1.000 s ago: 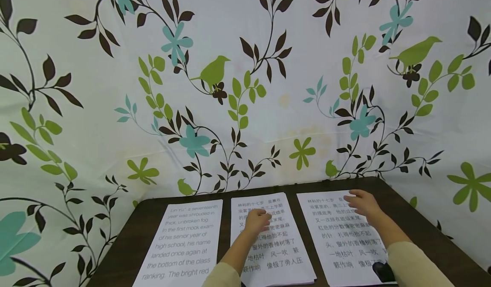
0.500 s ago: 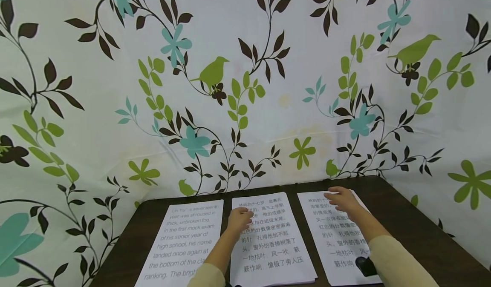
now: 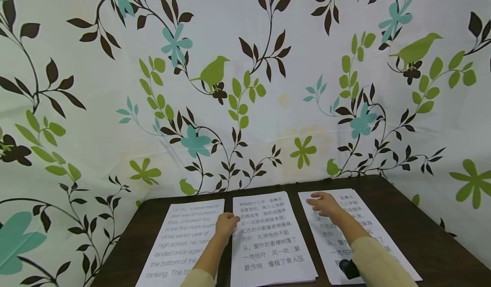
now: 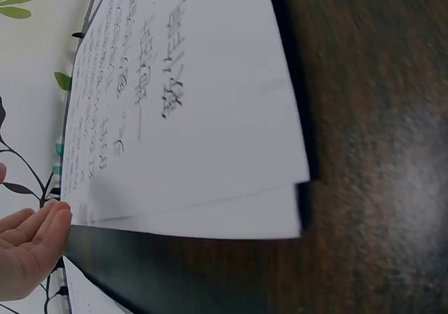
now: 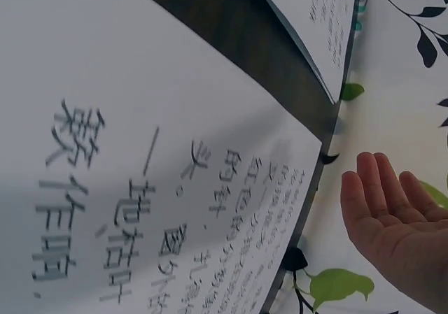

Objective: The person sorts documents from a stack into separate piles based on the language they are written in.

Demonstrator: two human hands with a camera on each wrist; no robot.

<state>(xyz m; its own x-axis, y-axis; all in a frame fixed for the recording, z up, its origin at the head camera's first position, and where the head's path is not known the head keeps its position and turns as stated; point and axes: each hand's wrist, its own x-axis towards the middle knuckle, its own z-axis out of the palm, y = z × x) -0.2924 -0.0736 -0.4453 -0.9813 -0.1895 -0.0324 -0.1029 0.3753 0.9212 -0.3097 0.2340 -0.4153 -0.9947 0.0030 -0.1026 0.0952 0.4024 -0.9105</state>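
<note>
My left hand is at the left edge of the middle stack of paper, printed with Chinese text. In the left wrist view the fingertips lie beside that stack's edge, fingers extended; whether they touch it I cannot tell. A lower sheet sticks out past the top one there. Over the upper left part of the right-hand Chinese-text stack is my right hand, fingers loosely extended and apart, with nothing in them. The English-text stack lies left of my left hand, partly covered by the forearm.
All three stacks lie side by side on a dark wooden table, with narrow strips of wood between them. A patterned cloth with leaves and birds hangs behind the table's back edge. A small black object sits by the right cuff.
Both hands have moved left: the left from over the middle stack to its left edge, the right from the right stack's upper right to its upper left. The papers look unmoved.
</note>
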